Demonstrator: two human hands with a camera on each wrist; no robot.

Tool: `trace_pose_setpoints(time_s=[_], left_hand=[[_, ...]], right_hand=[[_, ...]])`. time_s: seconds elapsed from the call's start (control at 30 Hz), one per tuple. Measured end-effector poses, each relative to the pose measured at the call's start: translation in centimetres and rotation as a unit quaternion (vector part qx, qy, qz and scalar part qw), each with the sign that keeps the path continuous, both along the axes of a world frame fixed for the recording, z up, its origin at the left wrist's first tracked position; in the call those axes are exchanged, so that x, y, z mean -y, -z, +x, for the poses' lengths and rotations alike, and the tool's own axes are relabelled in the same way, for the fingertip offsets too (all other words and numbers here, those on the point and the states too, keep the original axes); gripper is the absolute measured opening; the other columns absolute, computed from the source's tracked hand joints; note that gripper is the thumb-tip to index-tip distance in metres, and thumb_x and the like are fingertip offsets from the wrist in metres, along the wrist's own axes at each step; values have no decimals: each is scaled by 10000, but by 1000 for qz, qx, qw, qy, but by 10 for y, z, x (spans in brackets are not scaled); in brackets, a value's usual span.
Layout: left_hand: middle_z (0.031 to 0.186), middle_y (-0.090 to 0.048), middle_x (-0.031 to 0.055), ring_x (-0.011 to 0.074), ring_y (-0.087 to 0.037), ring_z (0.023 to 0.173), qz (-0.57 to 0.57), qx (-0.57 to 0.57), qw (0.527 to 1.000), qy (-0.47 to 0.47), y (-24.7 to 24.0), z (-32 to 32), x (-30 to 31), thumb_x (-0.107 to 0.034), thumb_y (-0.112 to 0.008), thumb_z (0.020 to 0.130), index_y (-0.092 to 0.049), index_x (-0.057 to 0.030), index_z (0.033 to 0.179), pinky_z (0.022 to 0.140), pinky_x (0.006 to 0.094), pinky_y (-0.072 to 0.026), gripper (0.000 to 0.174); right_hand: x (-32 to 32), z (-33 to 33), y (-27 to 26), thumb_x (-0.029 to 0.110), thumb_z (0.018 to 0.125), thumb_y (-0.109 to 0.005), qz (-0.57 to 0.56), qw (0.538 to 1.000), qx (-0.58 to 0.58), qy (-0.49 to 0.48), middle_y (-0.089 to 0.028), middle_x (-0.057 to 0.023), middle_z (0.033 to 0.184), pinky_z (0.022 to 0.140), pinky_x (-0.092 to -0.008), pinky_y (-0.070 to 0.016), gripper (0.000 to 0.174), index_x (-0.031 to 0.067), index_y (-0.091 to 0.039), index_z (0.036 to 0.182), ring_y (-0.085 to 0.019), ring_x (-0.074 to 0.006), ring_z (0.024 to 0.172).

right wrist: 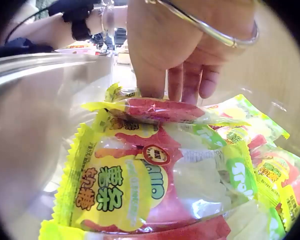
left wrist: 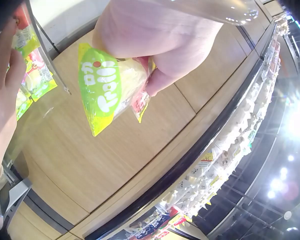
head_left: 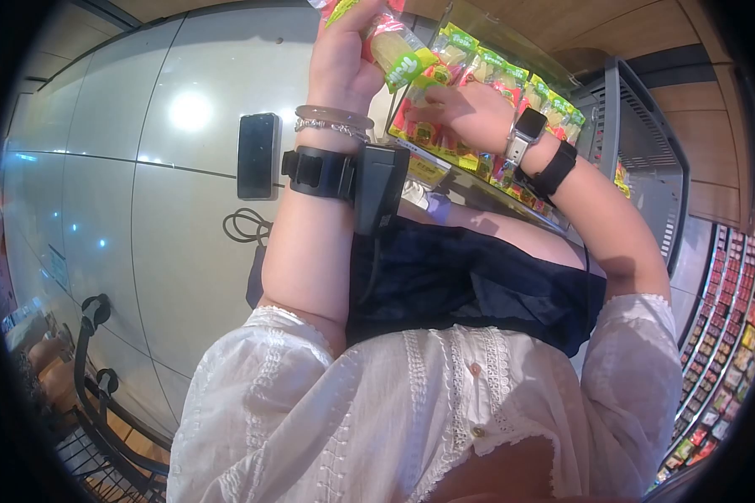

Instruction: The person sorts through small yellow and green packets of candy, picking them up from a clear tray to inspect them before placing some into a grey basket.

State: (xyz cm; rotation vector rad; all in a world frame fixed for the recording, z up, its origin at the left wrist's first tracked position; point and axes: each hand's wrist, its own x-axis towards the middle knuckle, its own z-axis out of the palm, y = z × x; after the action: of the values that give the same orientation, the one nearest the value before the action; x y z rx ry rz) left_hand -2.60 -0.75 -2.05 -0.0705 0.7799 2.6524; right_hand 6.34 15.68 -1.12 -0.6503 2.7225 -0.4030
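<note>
In the head view, the left hand (head_left: 344, 63) holds up candy packets (head_left: 398, 54) beside the display box. The left wrist view shows that hand (left wrist: 157, 37) with its fingers curled round a green-and-yellow packet (left wrist: 102, 82). Over the box of similar packets (head_left: 486, 71), the right hand (head_left: 466, 113) reaches in, wearing a watch. From the right wrist view, the fingers of the right hand (right wrist: 182, 62) point down with some tips behind a red-and-yellow packet (right wrist: 160, 110); no grip shows. More packets (right wrist: 155, 175) lie stacked in front of it.
A phone (head_left: 258, 157) lies on the tiled floor (head_left: 193, 226), left of the left forearm, near a looped cable (head_left: 246, 224). A grey basket (head_left: 646, 151) stands right of the box. A black wire cart (head_left: 101, 394) is at lower left, and stocked shelves (head_left: 717, 352) at far right.
</note>
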Motion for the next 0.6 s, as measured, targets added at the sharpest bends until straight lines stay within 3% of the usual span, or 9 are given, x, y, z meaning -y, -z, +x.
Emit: trace_pose_setpoints(time_s=[0.03,0.07,0.1,0.23,0.3,0.43,0.53,0.57,0.6], left_hand=[[898,-566,66,162,-565,797,0,0,1000,0,1,0,0,-68,-543,809,-505,-11,974,706,298,-472,179],[896,-566,66,162,-565,797,2,-3,1000,1,1,-1,0,-68,-543,809,-505,-11,973,705,297,-472,178],[895,-566,66,163,-565,797,4,-5,1000,2,2,-1,0,-68,-543,809,-505,-12,972,704,297,-472,177],[892,-568,68,165,-566,795,25,-20,999,8,1,-1,0,-64,-544,808,-506,-12,973,701,297,-474,177],[893,-571,70,166,-567,794,12,-1,1000,-3,-1,0,0,-61,-545,806,-508,-11,972,697,298,-475,178],[896,-572,72,163,-567,795,6,0,1000,-8,-1,1,0,-59,-547,805,-510,-11,970,698,298,-475,176],[897,-570,75,172,-568,797,7,3,1000,-8,-1,0,0,-59,-546,806,-504,-9,978,698,294,-475,185],[899,-567,79,179,-566,804,13,3,1000,3,-2,1,1,-62,-544,808,-498,-7,984,702,300,-477,190],[901,-564,83,186,-564,811,19,4,1000,15,-4,3,1,-65,-542,810,-491,-6,990,707,305,-478,196]], right_hand=[[-1,-1,4,351,845,-427,0,1000,0,0,-561,-95,621,545,-339,-445,304,75,-554,825,-583,-243,606],[-2,-1,12,230,795,-457,23,1000,-13,-15,-550,-51,691,517,-297,-450,188,118,-573,891,-590,-189,582],[0,-1,12,110,745,-487,46,998,-25,-31,-539,-7,762,489,-256,-454,243,160,-591,958,-597,-134,557],[2,2,6,313,836,-438,-69,992,59,91,-555,-103,672,533,-347,-442,266,66,-538,831,-570,-259,596],[-4,3,9,194,804,-455,18,977,-185,-105,-550,-69,744,512,-323,-448,169,91,-551,898,-575,-229,587],[-3,6,8,121,767,-458,20,987,-135,-88,-538,-39,797,496,-300,-452,215,122,-555,958,-576,-200,581],[1,7,3,127,764,-460,29,965,-228,-127,-539,-38,787,498,-303,-453,219,132,-558,961,-577,-195,594],[5,8,-3,127,760,-464,-47,997,-56,-2,-535,-41,777,507,-304,-456,220,135,-561,958,-578,-197,624],[9,8,-9,128,757,-469,-121,978,118,124,-531,-45,767,517,-306,-460,221,138,-564,956,-580,-199,653]])
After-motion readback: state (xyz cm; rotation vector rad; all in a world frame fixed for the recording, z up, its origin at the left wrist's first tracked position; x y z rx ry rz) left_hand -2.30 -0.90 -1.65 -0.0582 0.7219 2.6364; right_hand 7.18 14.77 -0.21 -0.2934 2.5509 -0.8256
